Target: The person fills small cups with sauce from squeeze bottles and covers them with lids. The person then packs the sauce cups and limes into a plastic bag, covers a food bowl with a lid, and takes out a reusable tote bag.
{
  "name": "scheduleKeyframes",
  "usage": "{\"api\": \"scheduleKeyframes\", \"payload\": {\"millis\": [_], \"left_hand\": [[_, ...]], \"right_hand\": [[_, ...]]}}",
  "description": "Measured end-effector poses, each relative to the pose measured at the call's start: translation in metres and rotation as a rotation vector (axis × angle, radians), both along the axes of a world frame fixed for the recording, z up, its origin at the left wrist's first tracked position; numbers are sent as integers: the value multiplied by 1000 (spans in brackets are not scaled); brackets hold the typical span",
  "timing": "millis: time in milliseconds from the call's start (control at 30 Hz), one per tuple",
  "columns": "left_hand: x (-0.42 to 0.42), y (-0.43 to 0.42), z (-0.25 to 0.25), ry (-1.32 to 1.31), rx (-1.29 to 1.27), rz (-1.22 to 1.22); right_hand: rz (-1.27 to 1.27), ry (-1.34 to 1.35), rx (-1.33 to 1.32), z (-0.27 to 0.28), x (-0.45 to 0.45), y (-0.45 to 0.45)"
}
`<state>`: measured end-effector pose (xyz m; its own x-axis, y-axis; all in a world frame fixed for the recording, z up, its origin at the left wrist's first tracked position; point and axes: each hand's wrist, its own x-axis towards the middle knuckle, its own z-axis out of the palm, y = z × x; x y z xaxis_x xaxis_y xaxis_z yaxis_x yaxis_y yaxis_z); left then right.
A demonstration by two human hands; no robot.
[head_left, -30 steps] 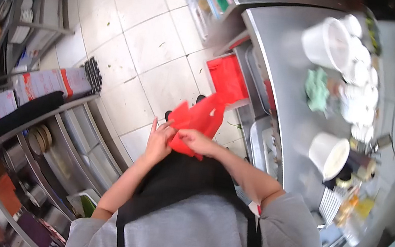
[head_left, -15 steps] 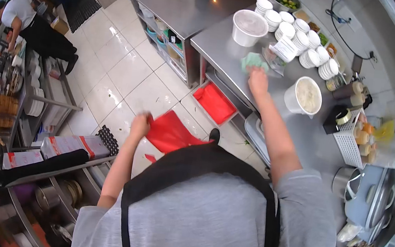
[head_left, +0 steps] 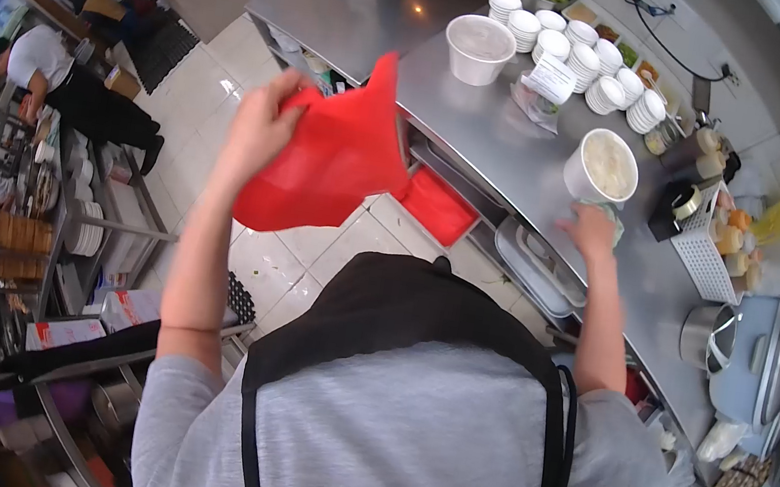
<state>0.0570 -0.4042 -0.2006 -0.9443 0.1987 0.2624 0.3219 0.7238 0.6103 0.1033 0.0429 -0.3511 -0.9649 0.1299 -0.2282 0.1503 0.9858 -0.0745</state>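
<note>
My left hand [head_left: 261, 131] is raised over the floor, fingers closed on the edge of a floppy red sheet [head_left: 327, 160], perhaps a plastic bag. The sheet hangs open in front of my apron. On the steel counter [head_left: 486, 128], my right hand [head_left: 593, 230] presses a pale green cloth [head_left: 616, 220], mostly hidden beneath it. Just beyond that hand stands a white tub [head_left: 602, 169] with pale contents. Farther along are another white tub [head_left: 478, 52] with its top covered and a clear plastic bag [head_left: 538, 100] with a white label.
Several stacks of white lidded cups [head_left: 583, 63] line the back of the counter. A white basket [head_left: 708, 253] with bottles stands at the right, near a pot [head_left: 708, 336]. Below the counter lies a red-lined bin [head_left: 437, 205]. Another person [head_left: 83, 86] bends over shelves at far left.
My left hand has lifted the red sheet higher. My right hand has drawn the green cloth along the counter toward me, from beside the clear bag to just below the nearer tub.
</note>
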Motion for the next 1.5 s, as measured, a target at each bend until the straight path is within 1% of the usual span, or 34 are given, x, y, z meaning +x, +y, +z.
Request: {"api": "scheduleKeyframes", "payload": {"millis": [67,133,167,233,267,300,333,367,433,467,500,533,567,600,633,700,767,833,867,900,933,967,1033,1067,1133,1167,1233,1267,1300,1333,1367,1400,1433,1500], "left_hand": [[3,-4,41,-83,181,-76],[4,-14,75,-147,323,-144],[3,-22,86,-137,385,-182],[-6,-46,94,-72,482,-196],[-9,-59,96,-59,503,-147],[-12,-76,93,-42,499,-134],[-16,-94,87,34,494,-61],[-16,-112,80,111,489,10],[-7,-135,59,163,626,98],[2,-137,45,173,675,172],[10,-141,26,124,721,203],[9,-164,-8,70,661,259],[17,-165,-31,23,617,333],[28,-151,-44,41,637,373],[34,-149,-63,20,753,417],[44,-158,-97,16,791,485],[56,-165,-124,25,856,542],[70,-166,-145,-18,843,583],[77,-162,-150,-57,830,603],[83,-159,-153,-98,817,620],[87,-155,-158,-81,824,627],[90,-152,-164,-121,871,628],[90,-144,-174,-159,924,633],[89,-139,-180,-151,951,656],[83,-139,-201,-148,983,691],[82,-138,-207,-137,988,701],[77,-130,-214,-149,1002,713],[76,-126,-211,-181,990,718],[74,-122,-206,-170,998,725],[74,-118,-201,-229,954,712],[74,-115,-197,-291,908,697],[75,-111,-190,-291,891,678],[74,-110,-190,-287,894,682],[70,-112,-189,-260,949,648]], "right_hand": [[202,278,-570,6,-10,-52],[408,405,-794,30,-18,-112],[420,412,-799,32,-22,-133],[574,393,-441,35,-34,-159],[592,405,-442,38,-44,-161],[574,115,-640,39,-55,-161],[548,-186,-823,42,-63,-160],[570,-180,-822,48,-67,-152],[272,-108,-1542,61,-72,-132],[292,-107,-1543,57,-70,-138],[188,-156,-1892,46,-66,-145],[67,-218,-2236,35,-62,-152],[100,-232,-2235,30,-63,-158],[205,-378,-2268,27,-66,-165],[313,-533,-2290,28,-65,-174],[413,-687,-2418,37,-57,-181],[376,-678,-2478,25,-46,-188],[90,-488,-2067,-13,-32,-190],[115,-497,-2059,-15,-28,-189],[12,-537,-2084,-15,-27,-188],[-96,-575,-2104,-13,-26,-188],[-78,-578,-2097,-10,-26,-189],[-83,-571,-2264,-3,-20,-188],[-77,-580,-2257,-9,-16,-186],[-33,-619,-2035,-36,-9,-185],[-20,-629,-2029,-53,-8,-180],[-340,-826,-2169,-84,-11,-164],[-323,-834,-2159,-87,-8,-164],[-428,-810,-2139,-90,-2,-166],[-541,-784,-2117,-90,5,-169],[-540,-790,-2111,-91,10,-171],[-593,-876,-2082,-91,15,-172],[-641,-960,-2050,-89,15,-172],[-662,-1005,-2089,-86,10,-165]]}}
